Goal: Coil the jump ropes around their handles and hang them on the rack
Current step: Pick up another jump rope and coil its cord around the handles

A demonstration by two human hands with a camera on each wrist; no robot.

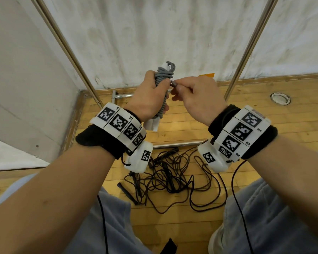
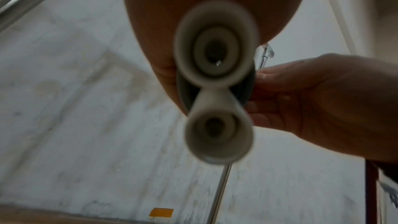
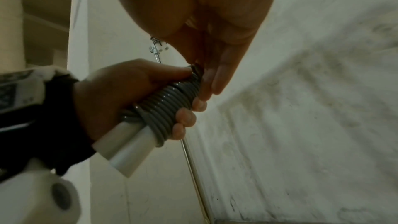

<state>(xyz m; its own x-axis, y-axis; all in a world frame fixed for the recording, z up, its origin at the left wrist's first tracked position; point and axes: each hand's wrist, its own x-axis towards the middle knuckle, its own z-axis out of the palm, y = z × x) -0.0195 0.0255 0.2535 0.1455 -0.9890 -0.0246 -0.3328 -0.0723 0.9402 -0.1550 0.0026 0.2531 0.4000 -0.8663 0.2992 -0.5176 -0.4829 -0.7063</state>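
My left hand (image 1: 151,94) grips a pair of white handles (image 1: 151,124) held upright, with grey rope (image 1: 163,74) coiled tightly around them. The handles' round ends (image 2: 215,52) fill the left wrist view. My right hand (image 1: 193,94) pinches a short loop of the grey rope (image 1: 173,83) right beside the coil, level with my left thumb. In the right wrist view the coil (image 3: 170,98) sits under my left hand's fingers (image 3: 185,117), and my right fingertips (image 3: 215,81) touch its upper end. Black jump ropes (image 1: 169,176) lie tangled on the wooden floor below.
Two slanted metal rack poles (image 1: 66,50) (image 1: 250,50) rise in front of a white wall. The rack's base bars (image 1: 121,96) (image 1: 178,143) lie on the floor. A round floor fitting (image 1: 280,98) sits at the right. My knees (image 1: 275,217) frame the rope pile.
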